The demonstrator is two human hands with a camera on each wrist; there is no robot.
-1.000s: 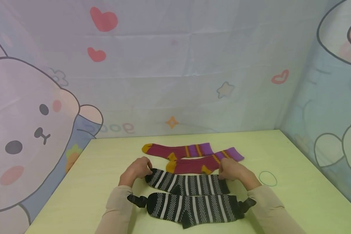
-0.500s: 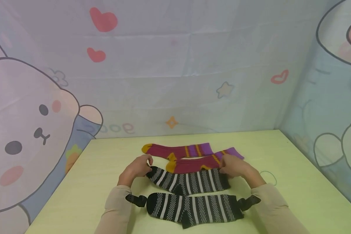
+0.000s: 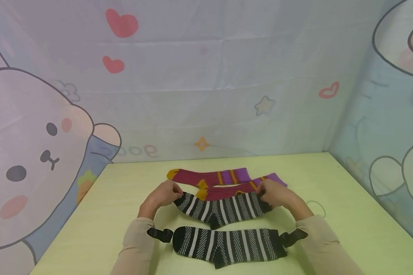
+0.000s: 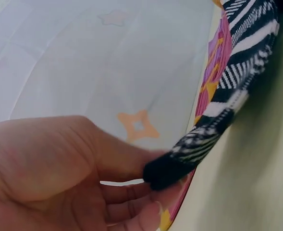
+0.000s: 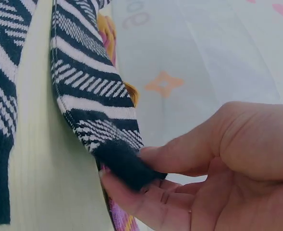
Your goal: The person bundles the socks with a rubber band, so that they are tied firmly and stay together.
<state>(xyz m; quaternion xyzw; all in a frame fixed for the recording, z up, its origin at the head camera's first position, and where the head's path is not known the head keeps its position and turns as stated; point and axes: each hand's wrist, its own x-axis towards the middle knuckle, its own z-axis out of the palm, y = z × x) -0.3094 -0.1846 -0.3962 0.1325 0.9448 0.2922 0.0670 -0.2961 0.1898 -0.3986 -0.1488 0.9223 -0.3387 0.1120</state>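
Observation:
A black and white striped sock [image 3: 223, 209] hangs between my two hands, sagging at its heel in the middle. My left hand [image 3: 166, 193] pinches its black toe [image 4: 167, 172] between thumb and fingers. At the other end, my right hand [image 3: 273, 193] pinches the black cuff [image 5: 124, 163]. Nearer to me, a matching striped sock [image 3: 230, 246] lies flat, toe to the left. Behind the held sock are two maroon socks with yellow toes and purple cuffs: the farther maroon sock [image 3: 206, 177] and the nearer maroon sock [image 3: 220, 193], partly covered by the held one.
A thin green ring [image 3: 317, 208] lies to the right of my right wrist on the pale yellow table [image 3: 89, 229]. A cloth backdrop [image 3: 206, 95] printed with cartoon figures and hearts rises behind the table and along its sides.
The far striped sock, first lying flat with both hands at its ends, has been lifted and moved slightly away from me, now bowed in the middle. The near striped sock has stayed put.

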